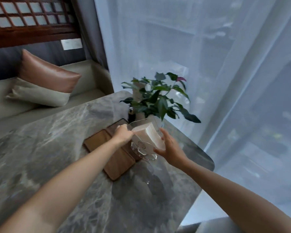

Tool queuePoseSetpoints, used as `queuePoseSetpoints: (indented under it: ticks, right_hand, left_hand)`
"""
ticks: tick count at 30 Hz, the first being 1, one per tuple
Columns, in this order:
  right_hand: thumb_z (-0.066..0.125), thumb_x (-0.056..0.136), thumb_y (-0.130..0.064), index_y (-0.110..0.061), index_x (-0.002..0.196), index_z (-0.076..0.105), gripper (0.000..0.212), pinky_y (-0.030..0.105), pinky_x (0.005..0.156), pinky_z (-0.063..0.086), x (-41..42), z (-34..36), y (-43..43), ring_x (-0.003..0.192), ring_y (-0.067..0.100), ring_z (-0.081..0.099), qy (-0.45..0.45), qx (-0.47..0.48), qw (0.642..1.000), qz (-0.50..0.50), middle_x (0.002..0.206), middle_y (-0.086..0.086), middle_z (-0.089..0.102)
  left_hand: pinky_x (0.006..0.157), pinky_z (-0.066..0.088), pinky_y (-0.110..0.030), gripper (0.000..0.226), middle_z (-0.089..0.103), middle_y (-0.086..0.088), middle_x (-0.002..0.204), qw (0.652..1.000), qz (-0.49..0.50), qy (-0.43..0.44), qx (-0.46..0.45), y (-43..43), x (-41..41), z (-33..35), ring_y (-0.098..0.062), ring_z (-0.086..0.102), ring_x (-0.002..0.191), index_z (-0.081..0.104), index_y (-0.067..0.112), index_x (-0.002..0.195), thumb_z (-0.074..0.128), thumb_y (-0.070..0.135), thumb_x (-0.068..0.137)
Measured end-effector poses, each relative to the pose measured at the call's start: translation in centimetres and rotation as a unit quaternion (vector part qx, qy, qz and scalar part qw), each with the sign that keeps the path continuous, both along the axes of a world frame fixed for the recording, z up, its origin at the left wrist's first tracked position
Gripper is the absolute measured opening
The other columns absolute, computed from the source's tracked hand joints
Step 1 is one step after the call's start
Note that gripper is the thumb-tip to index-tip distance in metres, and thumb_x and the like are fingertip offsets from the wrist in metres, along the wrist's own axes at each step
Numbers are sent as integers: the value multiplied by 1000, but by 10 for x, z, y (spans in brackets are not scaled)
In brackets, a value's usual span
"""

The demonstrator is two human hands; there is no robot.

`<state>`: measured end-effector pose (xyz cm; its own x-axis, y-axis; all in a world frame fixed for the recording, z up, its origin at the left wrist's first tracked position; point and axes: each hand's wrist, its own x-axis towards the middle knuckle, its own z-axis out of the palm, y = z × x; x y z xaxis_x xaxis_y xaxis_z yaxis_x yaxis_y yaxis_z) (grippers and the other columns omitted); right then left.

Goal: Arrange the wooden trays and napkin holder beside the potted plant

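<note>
Both bare arms stretch out over the grey marbled surface [57, 140]. The left hand [123, 136] is clenched on the near-left edge of the clear napkin holder [145, 140], while the right hand [169, 146] cups its right side, fingers spread. The holder, full of white napkins, tilts above the wooden trays [114, 158], which lie flat on the surface. Just beyond stands the potted plant [158, 98], before a sheer curtain [225, 64].
</note>
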<state>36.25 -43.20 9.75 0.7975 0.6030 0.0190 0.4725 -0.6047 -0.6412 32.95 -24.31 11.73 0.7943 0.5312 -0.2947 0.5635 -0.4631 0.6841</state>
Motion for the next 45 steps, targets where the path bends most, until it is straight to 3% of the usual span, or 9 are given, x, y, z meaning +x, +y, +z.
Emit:
queuePoseSetpoints:
  ticks: [8, 12, 17, 24, 30, 35, 40, 43, 45]
  right_hand:
    - [72, 77, -16, -19, 139, 27, 77, 37, 94, 45, 39, -11, -99, 114, 27, 53, 41, 20, 995, -84, 131, 12, 51]
    - [71, 77, -13, -17, 139, 27, 76, 27, 85, 41, 55, -18, -132, 109, 27, 53, 51, 14, 991, -121, 125, 14, 53]
    - [70, 78, -12, -17, 139, 25, 76, 32, 87, 43, 70, -25, -156, 105, 27, 53, 70, 3, 985, -155, 121, 14, 53]
    - [68, 78, -8, -14, 138, 25, 74, 28, 84, 39, 87, -34, -171, 105, 30, 51, 84, -18, 981, -172, 120, 16, 52]
    - [67, 78, -6, -12, 137, 24, 74, 26, 81, 38, 98, -39, -173, 104, 30, 52, 99, -13, 978, -181, 119, 16, 51]
    - [65, 79, -5, -13, 138, 20, 75, 27, 82, 38, 99, -40, -174, 97, 25, 49, 120, -22, 975, -186, 123, 18, 49]
    - [64, 81, -7, -14, 140, 16, 76, 35, 90, 42, 98, -40, -172, 107, 32, 52, 117, -41, 975, -186, 129, 19, 46]
    - [64, 83, -11, -13, 142, 13, 78, 39, 98, 41, 94, -34, -172, 116, 33, 47, 113, -71, 974, -182, 135, 20, 42]
    - [64, 83, -15, -12, 144, 10, 82, 40, 105, 35, 90, -30, -171, 127, 33, 38, 99, -88, 975, -178, 143, 18, 33]
  left_hand:
    - [96, 43, -35, 48, 58, -22, 127, 996, -70, -2, -53, -98, 63, -21, -33, 51, 119, 56, -4, 122, 61, 26, 85]
    - [101, 42, -38, 46, 55, -22, 131, 993, -106, 0, -58, -131, 84, -28, -34, 49, 122, 52, -1, 126, 56, 24, 87]
    - [105, 41, -41, 46, 49, -21, 135, 990, -127, 15, -60, -160, 106, -37, -34, 45, 125, 47, -1, 130, 52, 21, 90]
    - [104, 37, -36, 44, 49, -25, 135, 990, -136, 22, -20, -182, 123, -50, -34, 42, 128, 47, -10, 126, 48, 22, 95]
    - [98, 43, -37, 39, 55, -25, 125, 989, -148, 29, -7, -184, 133, -53, -37, 52, 117, 55, -9, 116, 45, 23, 96]
    - [99, 41, -37, 45, 46, -23, 134, 987, -156, 26, -21, -186, 133, -54, -33, 47, 122, 44, -5, 129, 46, 24, 95]
    - [102, 40, -40, 49, 46, -21, 137, 981, -188, 40, -20, -182, 133, -54, -34, 47, 124, 43, -1, 134, 43, 30, 96]
    - [108, 36, -44, 57, 35, -21, 146, 977, -205, 50, -12, -179, 129, -52, -35, 39, 131, 27, 3, 144, 37, 33, 97]
    - [109, 32, -45, 60, 26, -22, 149, 974, -220, 44, 38, -176, 123, -49, -36, 34, 135, 17, 5, 148, 34, 34, 97]
